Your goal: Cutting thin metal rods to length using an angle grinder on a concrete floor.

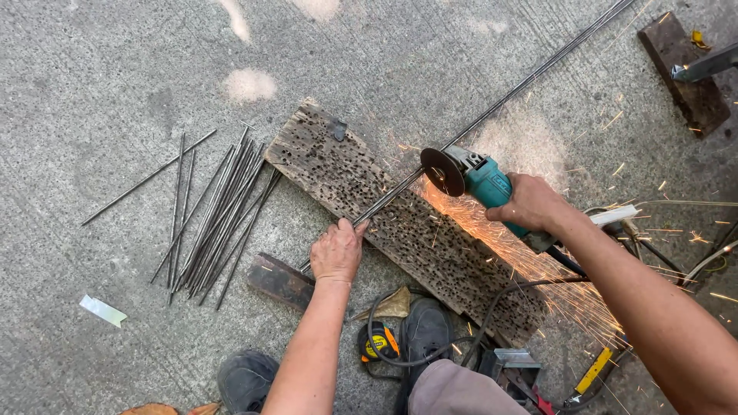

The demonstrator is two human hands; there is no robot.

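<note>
While its fingers press flat and close together on a long steel rod (pixel 492 110), the left hand (pixel 337 250) pins that rod against a pitted wooden plank (pixel 407 227) lying on the concrete floor (pixel 92 77). The right hand (pixel 530 201) is wrapped tight around the body of a teal angle grinder (pixel 477 178), whose dark disc (pixel 442 171) meets the rod at about one o'clock from the left hand, throwing orange sparks (pixel 538 261) toward five o'clock. The rod runs on to the upper right corner. At nine o'clock from the left hand lies a bundle of short cut rods (pixel 215 219); farther toward eight o'clock, a small pale rectangular slip (pixel 102 310). Below the wrist sit a yellow tape measure (pixel 377 343) and a dark shoe (pixel 423 330), with a black cable (pixel 492 307) looping past.
</note>
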